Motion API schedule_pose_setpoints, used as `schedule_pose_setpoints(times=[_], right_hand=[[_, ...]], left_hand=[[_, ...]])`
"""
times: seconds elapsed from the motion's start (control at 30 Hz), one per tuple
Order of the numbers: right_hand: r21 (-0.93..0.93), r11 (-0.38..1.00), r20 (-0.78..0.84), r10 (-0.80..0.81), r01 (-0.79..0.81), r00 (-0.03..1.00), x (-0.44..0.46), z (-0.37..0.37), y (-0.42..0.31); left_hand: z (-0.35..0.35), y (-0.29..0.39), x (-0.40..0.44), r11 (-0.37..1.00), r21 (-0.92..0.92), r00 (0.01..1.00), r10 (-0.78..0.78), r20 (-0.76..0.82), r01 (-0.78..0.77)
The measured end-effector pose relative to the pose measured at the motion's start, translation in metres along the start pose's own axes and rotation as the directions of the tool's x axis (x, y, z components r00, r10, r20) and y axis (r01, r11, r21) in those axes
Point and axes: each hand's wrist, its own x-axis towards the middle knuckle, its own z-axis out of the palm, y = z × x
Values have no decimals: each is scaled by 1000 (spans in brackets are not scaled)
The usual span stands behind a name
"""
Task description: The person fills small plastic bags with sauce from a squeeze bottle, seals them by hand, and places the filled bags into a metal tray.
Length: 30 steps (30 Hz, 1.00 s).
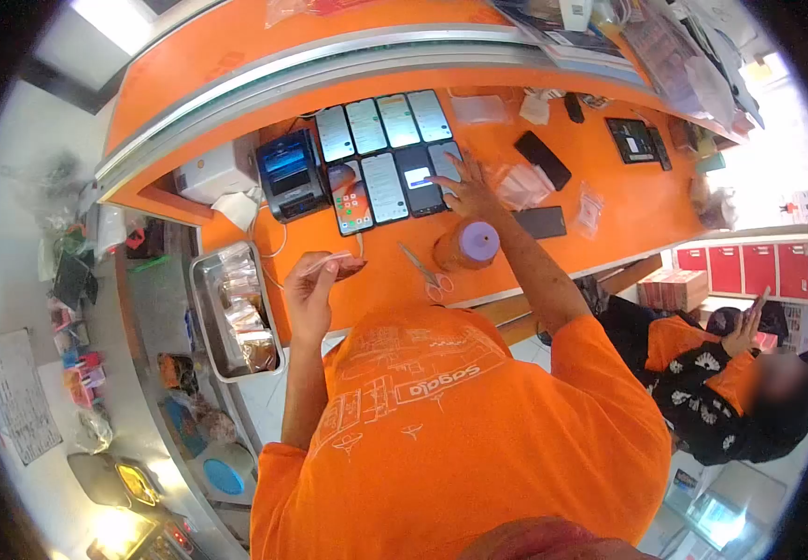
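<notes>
My left hand (309, 297) is closed in a pinch on thin pinkish-red paper slips (340, 262), perhaps folded banknotes, above the front edge of the orange counter. Fingers spread, my right hand (467, 189) reaches over two rows of smartphones. One fingertip is at the lit pop-up on a dark-screened phone (420, 194) in the nearer row. Left of it lie a phone with a white list (384, 189) and one with an orange home screen (354, 213). A purple-lidded bottle (478, 243) stands beside my right forearm, with scissors (427, 273) to its left.
A black card-terminal-like device (290, 175) stands left of the phones. A metal tray (200, 308) holds plastic-wrapped packets. Two dark phones (544, 159) (542, 222) and a tablet (632, 140) lie to the right. Another person (702, 373) sits at the right, holding a phone.
</notes>
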Motion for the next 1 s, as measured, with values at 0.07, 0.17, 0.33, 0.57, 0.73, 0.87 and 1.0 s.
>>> schedule_pose_setpoints(times=[0.07, 0.17, 0.33, 0.57, 0.73, 0.87, 1.0], right_hand=[[-23, 999, 2, -35, 35, 999, 2, 9, 2], [-61, 996, 0, -72, 72, 997, 1, 17, 8], [-7, 1000, -31, -30, 30, 999, 1, 23, 9], [-85, 991, -138, 88, -100, 987, 5, 3, 6], [819, 566, -322, 587, -92, 743, 1, -134, -57], [524, 825, -629, 207, 211, 750, -22, -208, -166], [718, 696, -205, 211, 0, 956, -3, -193, -237]], left_hand=[[-1, 3, -6, 1000, 9, 994, 0, -112, 1], [-2, -4, -16, 994, -111, 960, -53, -274, 23], [-6, -11, -25, 973, -227, 920, -112, -375, 26], [16, 0, -8, 916, -401, 907, -170, -385, 2], [-2, -5, 0, 947, -321, 966, -100, -237, 20], [12, 13, 7, 960, -274, 990, -88, -110, 56], [22, 30, 2, 978, -194, 995, -58, 81, 73]])
